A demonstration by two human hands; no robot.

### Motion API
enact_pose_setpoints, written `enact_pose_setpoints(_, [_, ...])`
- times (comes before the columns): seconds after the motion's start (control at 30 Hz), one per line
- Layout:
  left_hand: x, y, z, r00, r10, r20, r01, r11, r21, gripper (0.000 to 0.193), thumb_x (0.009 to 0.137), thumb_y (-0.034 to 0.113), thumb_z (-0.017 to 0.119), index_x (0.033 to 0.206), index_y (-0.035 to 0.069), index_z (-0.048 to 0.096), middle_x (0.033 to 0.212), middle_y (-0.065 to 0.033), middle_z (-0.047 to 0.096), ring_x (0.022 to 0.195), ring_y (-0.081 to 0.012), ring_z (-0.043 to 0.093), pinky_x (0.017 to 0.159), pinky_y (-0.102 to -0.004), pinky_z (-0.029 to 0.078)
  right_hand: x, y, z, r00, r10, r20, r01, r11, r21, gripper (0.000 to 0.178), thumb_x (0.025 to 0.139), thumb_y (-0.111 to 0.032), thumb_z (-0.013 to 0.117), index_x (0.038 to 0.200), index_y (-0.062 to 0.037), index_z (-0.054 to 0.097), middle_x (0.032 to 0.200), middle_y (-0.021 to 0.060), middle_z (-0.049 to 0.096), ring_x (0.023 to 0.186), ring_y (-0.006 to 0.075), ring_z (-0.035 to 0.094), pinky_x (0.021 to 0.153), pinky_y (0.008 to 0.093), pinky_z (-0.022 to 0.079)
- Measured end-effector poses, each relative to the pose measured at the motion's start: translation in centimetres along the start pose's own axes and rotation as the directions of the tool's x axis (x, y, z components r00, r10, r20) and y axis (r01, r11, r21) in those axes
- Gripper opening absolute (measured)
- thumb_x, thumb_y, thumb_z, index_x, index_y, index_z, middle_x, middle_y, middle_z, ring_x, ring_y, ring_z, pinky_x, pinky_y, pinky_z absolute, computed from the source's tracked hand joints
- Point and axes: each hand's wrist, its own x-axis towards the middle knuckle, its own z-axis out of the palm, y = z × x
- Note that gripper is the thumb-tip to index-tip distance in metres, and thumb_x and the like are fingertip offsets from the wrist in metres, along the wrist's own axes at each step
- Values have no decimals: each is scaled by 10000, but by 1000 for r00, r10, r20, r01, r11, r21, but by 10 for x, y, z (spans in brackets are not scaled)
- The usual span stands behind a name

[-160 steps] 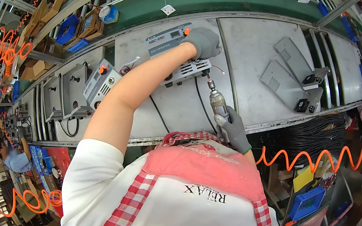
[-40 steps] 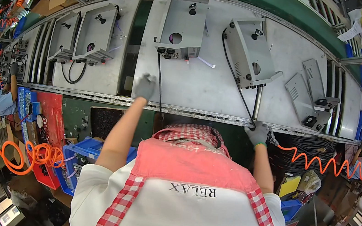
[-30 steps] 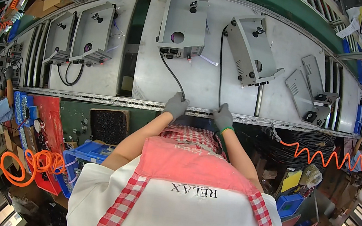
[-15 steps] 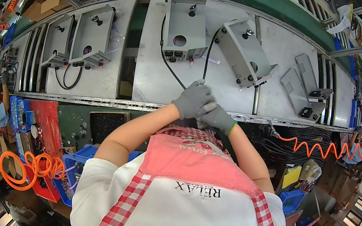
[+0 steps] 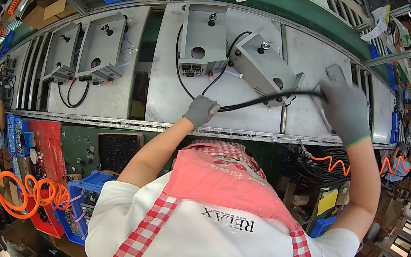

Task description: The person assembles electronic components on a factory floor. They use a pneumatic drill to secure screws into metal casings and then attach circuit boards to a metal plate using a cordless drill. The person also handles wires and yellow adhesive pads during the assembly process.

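Just above the table's (image 5: 166, 107) near edge, a doubled black cable (image 5: 273, 96) is pulled out between two gloved hands, slanting up toward the right. At its lower end the left hand (image 5: 201, 111) is clenched round it, close to that edge. The right hand (image 5: 345, 111) grasps the other end, raised over the right part of the table; it is blurred, so I can't make out each finger.

Two thinner lengths run into the left fist, looping beside a grey metal housing (image 5: 214, 30) that lies toward the far edge, mid-table. Just right of it is a second housing (image 5: 265, 58), set at a slant, the cable passing over its near end. Toward the left end lie two more open housings (image 5: 102, 43), side by side. Partly hidden by the right hand is a slotted grey panel (image 5: 335, 73).

Below the near edge, at the right, hangs an orange coiled hose (image 5: 339, 166); at the left is a blue bin (image 5: 99, 177).
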Motion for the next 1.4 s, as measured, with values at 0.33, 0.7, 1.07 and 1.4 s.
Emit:
enact_pose_setpoints(0.33, [48,88,-36,908,-417,-46,377,859,-345,364,963,388,374,1067,53,475,813,-241,621,776,-436,596,671,-515,458,194,-40,129,861,-219,-459,189,976,-110,290,767,-123,597,1056,-148,612,1107,101,578,1036,243,564,994,469,372])
enact_pose_setpoints(0.7, [36,76,3,438,-854,-281,634,515,-576,259,973,290,369,1013,49,454,849,-281,601,809,-480,563,670,-542,412,15,-18,270,927,53,372,-173,939,297,443,894,-448,457,932,-37,619,830,196,658,763,374,641,675,468,498])
enact_pose_setpoints(1.07, [25,66,15,780,-377,499,299,926,233,277,827,178,546,1094,138,606,1015,-131,614,1009,-307,575,847,-435,466,78,-99,264,870,227,438,-471,645,602,429,899,-404,448,942,-23,639,893,211,652,865,383,625,787,445,482])
enact_pose_setpoints(1.4, [-43,8,-17,35,-996,-78,990,24,140,658,804,233,550,1381,6,332,1440,-181,325,1331,-314,320,1079,-345,292,45,-46,253,937,348,-21,-158,478,864,431,737,-114,672,1140,-24,548,1143,153,540,1125,272,489,920,356,421])
